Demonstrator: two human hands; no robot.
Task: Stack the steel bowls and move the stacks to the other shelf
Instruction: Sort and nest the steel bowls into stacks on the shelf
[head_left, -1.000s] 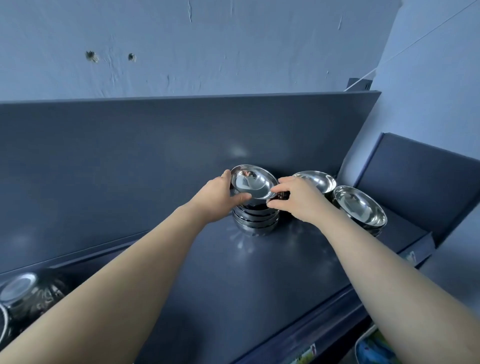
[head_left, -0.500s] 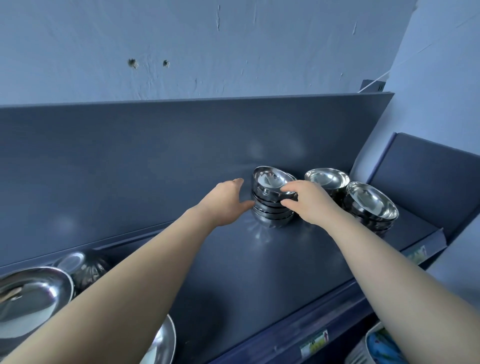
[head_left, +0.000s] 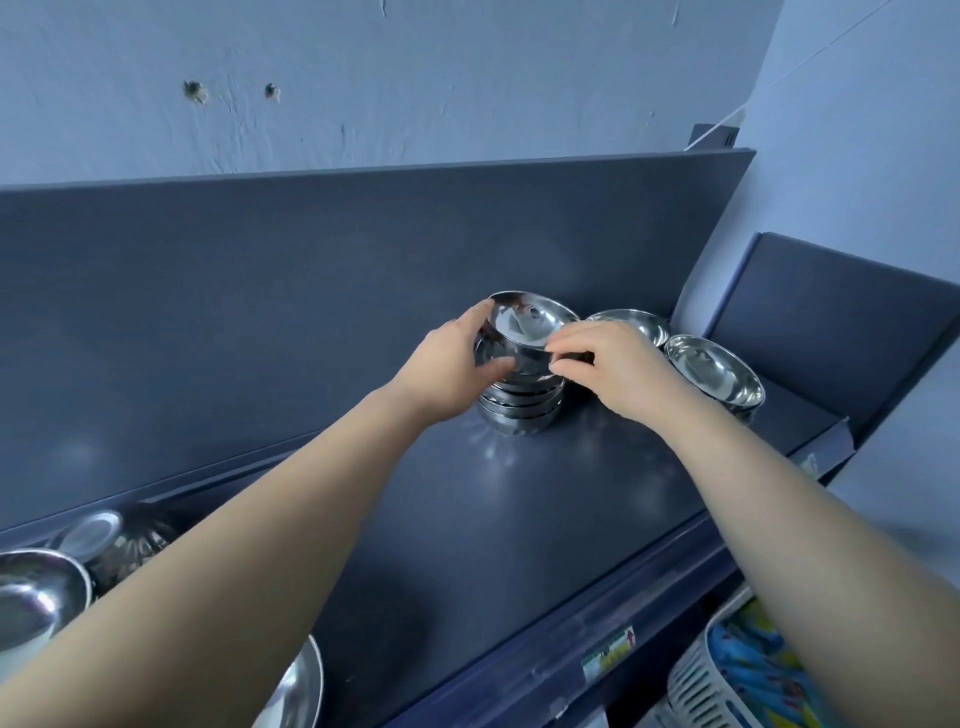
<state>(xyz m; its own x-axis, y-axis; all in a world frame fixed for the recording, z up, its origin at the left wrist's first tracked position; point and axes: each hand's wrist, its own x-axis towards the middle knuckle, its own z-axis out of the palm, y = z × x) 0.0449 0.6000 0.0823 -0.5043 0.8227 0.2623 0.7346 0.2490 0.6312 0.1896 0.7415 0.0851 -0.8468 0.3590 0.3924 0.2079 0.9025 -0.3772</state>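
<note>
A stack of several steel bowls (head_left: 519, 410) stands near the back of the dark shelf (head_left: 519, 519). The top steel bowl (head_left: 524, 325) is tilted above the stack. My left hand (head_left: 452, 364) grips its left side, thumb curled under it. My right hand (head_left: 618, 369) pinches its right rim. To the right stand two more steel bowl stacks, one at the back (head_left: 636, 322) and one nearer the shelf end (head_left: 717, 371).
Larger steel bowls (head_left: 41, 597) sit at the lower left, partly behind my left forearm. A white slotted basket (head_left: 727, 675) with colourful items is below the shelf at lower right. The shelf's back panel and a side panel close off the rear and right.
The top bowl has been lifted and tilted off the stack. My left hand has closed on its side; before, it rested beside the stack.
</note>
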